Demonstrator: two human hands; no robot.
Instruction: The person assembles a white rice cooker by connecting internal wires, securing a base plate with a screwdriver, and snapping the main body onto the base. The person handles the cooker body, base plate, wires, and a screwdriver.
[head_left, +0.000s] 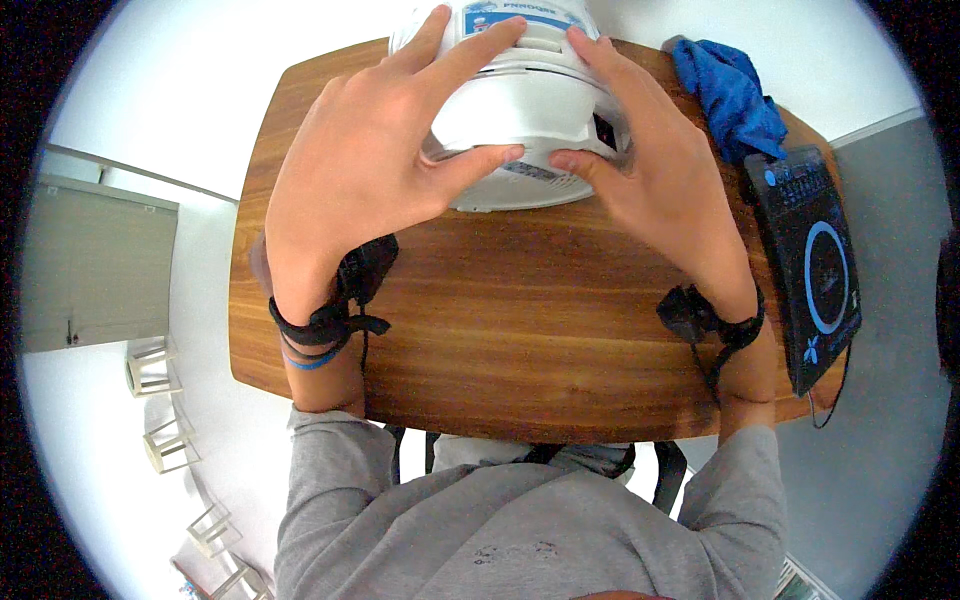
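At the far edge of the table stands a white rice cooker (520, 108) with a rounded body, a blue label on its lid and a small dark panel at its front right. My left hand (375, 135) grips its left side, fingers stretched over the lid and thumb against the front. On the other side my right hand (655, 145) grips it, with index finger on the lid and thumb on the front. The two thumbs point at each other with a small gap between them. The cooker's far end is cut off by the picture's top edge.
A black induction cooker (822, 270) with a blue ring lies at the table's right edge, its cord hanging down. Behind it is a crumpled blue cloth (728, 95). The wooden table (540, 340) has a rounded near edge. Several pale stools (155, 372) stand along the left.
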